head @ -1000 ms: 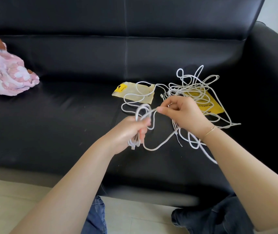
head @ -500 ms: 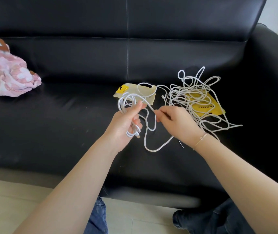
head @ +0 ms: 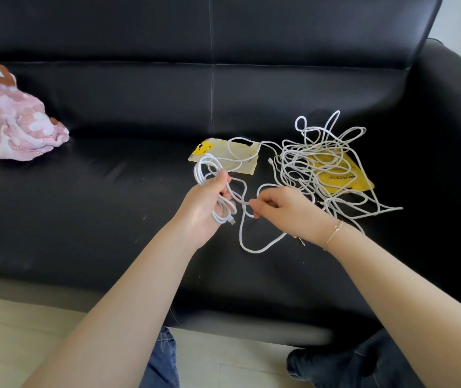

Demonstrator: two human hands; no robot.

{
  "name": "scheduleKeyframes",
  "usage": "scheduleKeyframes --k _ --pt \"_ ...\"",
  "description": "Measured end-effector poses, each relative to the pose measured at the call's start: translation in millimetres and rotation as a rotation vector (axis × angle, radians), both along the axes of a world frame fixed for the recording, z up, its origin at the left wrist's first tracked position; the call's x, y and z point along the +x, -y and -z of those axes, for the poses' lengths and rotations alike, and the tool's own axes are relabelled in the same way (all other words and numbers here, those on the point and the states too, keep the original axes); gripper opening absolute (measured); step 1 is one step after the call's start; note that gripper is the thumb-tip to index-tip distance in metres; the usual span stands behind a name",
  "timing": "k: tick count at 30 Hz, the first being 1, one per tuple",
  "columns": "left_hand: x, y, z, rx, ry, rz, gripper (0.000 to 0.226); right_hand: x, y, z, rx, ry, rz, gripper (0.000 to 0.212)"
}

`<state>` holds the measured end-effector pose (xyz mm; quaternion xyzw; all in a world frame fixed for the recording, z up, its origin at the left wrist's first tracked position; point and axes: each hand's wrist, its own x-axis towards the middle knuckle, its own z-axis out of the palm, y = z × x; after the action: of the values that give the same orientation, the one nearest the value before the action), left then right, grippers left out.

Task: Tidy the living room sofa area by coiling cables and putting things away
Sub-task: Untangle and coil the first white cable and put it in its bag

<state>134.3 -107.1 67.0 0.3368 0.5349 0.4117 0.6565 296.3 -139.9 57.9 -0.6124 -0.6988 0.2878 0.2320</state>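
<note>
A white cable coil (head: 206, 167) of a few loops sits in my left hand (head: 209, 204), which grips it above the black sofa seat (head: 97, 208); a plug end pokes out below the fingers. My right hand (head: 282, 211) pinches the same cable's loose run just right of the coil. From there the cable drops in a loop onto the seat and leads into a tangled heap of white cables (head: 324, 161) at the right. The heap lies over a yellow packet (head: 344, 177). A pale packet with a yellow label (head: 247, 156) lies behind the coil.
A pink and white patterned cloth (head: 8, 127) lies bunched at the seat's left end. The sofa's right armrest (head: 453, 113) rises beside the cable heap. Pale floor tiles (head: 27, 331) and my knees in dark trousers show below the seat's front edge.
My left hand has turned and lifted the coil up and to the left, adding a loop. My right hand has slid down along the cable toward me and still pinches it.
</note>
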Motion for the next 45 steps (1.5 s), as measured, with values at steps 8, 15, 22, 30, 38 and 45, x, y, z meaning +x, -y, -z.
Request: scheduleKeyframes --k 8,15,22,30,38,45 --pt "-11 -12 -5 -0.045 0.207 -0.171 0.026 22 -2 -4 -0.257 0.034 -0.010 0.047" --pt "-20 -12 5 0.214 -0.132 0.152 0.016 42 1 -27 -0.319 -0.118 -0.057 0.028" --pt "-9 -3 12 0.282 -0.313 0.389 0.021 33 0 -20 -0.065 -0.082 -0.105 0.026" --pt "-3 1 12 0.236 -0.340 0.470 0.027 35 -2 -15 0.040 -0.113 -0.071 0.031" --pt "-9 -3 16 0.171 -0.299 0.545 0.034 41 -2 -18 0.088 -0.126 -0.078 0.024" --pt "-3 5 14 0.230 -0.532 0.703 0.035 29 -3 -11 0.182 -0.086 -0.166 0.022"
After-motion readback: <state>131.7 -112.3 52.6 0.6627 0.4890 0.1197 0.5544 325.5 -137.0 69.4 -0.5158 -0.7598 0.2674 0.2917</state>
